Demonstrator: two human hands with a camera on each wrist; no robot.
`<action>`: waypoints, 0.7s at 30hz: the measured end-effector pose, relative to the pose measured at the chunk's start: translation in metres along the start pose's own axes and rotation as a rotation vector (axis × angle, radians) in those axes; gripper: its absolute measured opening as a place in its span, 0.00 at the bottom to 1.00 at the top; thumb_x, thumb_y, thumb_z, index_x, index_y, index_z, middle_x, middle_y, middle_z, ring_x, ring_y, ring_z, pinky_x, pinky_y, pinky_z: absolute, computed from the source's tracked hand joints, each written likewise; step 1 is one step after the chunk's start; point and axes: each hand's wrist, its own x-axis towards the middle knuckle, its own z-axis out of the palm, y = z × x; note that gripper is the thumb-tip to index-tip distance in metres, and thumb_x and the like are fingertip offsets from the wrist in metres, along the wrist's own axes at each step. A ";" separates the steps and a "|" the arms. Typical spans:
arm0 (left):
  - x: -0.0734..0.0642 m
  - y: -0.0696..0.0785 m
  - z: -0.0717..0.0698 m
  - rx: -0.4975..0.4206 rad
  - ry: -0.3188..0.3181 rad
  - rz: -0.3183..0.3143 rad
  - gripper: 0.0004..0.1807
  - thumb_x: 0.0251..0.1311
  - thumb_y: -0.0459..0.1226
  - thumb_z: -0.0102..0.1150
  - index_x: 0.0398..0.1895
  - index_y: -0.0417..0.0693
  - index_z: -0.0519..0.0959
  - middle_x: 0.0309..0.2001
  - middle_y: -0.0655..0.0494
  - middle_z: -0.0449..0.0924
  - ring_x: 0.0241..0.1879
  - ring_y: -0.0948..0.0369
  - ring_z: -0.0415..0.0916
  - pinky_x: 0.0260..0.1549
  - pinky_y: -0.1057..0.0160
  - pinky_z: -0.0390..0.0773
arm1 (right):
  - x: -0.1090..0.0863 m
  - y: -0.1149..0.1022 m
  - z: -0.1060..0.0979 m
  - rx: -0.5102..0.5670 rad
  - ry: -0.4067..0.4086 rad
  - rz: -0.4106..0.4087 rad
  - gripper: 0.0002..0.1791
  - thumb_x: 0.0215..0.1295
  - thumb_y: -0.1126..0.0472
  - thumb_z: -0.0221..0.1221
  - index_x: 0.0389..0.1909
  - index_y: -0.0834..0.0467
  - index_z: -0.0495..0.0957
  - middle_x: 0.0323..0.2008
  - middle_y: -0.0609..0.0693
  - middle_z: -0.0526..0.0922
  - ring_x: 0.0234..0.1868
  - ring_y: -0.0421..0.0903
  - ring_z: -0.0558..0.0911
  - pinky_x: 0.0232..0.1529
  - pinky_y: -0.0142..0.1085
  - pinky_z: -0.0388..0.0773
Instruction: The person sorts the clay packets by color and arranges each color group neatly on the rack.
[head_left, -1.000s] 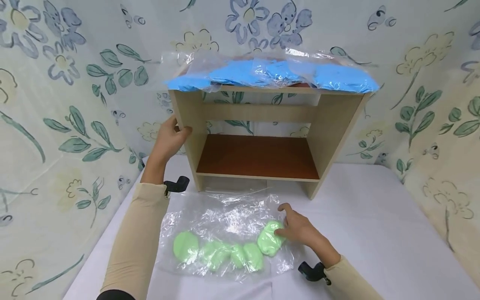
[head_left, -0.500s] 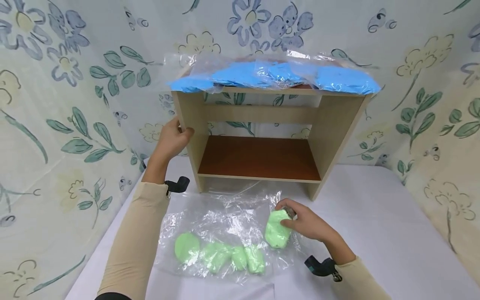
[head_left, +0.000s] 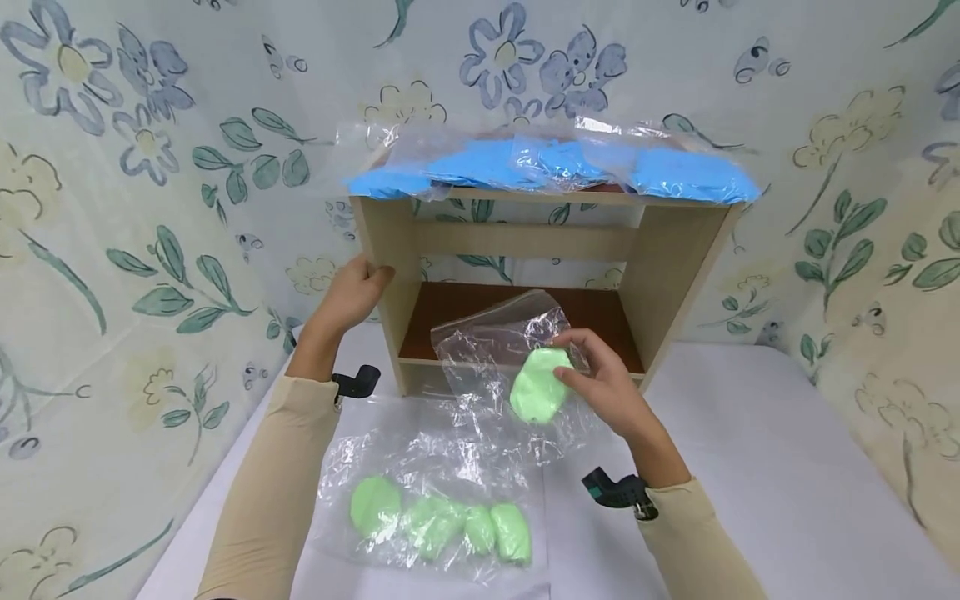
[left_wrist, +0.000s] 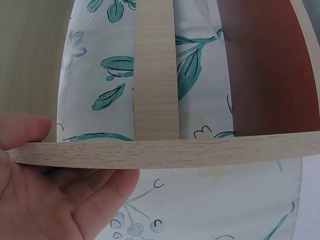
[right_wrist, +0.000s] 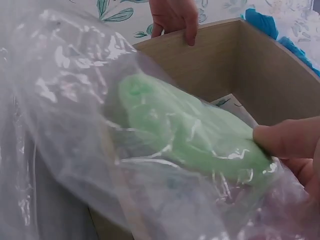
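Observation:
My left hand point(head_left: 351, 293) grips the front edge of the left side panel of a small wooden shelf unit point(head_left: 525, 233). In the left wrist view its thumb lies inside the panel point(left_wrist: 200, 152) and its fingers outside. My right hand point(head_left: 609, 387) pinches a clear plastic bag point(head_left: 487, 358) with a soft light-green lump point(head_left: 538, 387) in it. This bag is raised before the brown lower shelf board point(head_left: 435, 308). In the right wrist view the thumb presses the end of the green lump point(right_wrist: 185, 130) through the film. What the lump is cannot be told.
Clear bags with more green lumps point(head_left: 431, 525) lie on the white-covered table point(head_left: 750, 467) in front of the unit. Clear bags with bright blue contents point(head_left: 555, 162) lie along its top. Behind stands a flower-patterned cloth backdrop point(head_left: 825, 167).
My right hand has taken hold of the rightmost green-filled bag and lifted it off the others, up and forward toward the lower shelf board. The left hand keeps its grip on the panel.

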 end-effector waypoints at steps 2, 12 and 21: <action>0.000 -0.001 0.000 -0.002 0.003 0.005 0.31 0.74 0.44 0.36 0.77 0.44 0.54 0.71 0.38 0.65 0.68 0.40 0.68 0.64 0.37 0.72 | 0.011 0.000 0.007 0.075 0.065 0.033 0.19 0.68 0.72 0.55 0.58 0.63 0.68 0.63 0.60 0.71 0.77 0.57 0.58 0.76 0.60 0.55; 0.001 -0.001 -0.001 0.010 0.000 0.003 0.31 0.74 0.44 0.36 0.76 0.44 0.55 0.71 0.38 0.65 0.68 0.41 0.67 0.65 0.38 0.70 | 0.042 0.008 0.034 0.251 0.329 0.266 0.17 0.68 0.70 0.54 0.57 0.65 0.71 0.63 0.57 0.71 0.59 0.46 0.71 0.38 0.22 0.77; 0.000 -0.001 0.000 0.011 0.003 -0.005 0.31 0.74 0.44 0.35 0.77 0.44 0.54 0.72 0.38 0.64 0.69 0.40 0.66 0.65 0.37 0.70 | 0.068 -0.001 0.059 0.193 0.367 0.280 0.17 0.68 0.67 0.54 0.57 0.63 0.74 0.60 0.58 0.74 0.53 0.46 0.71 0.40 0.27 0.73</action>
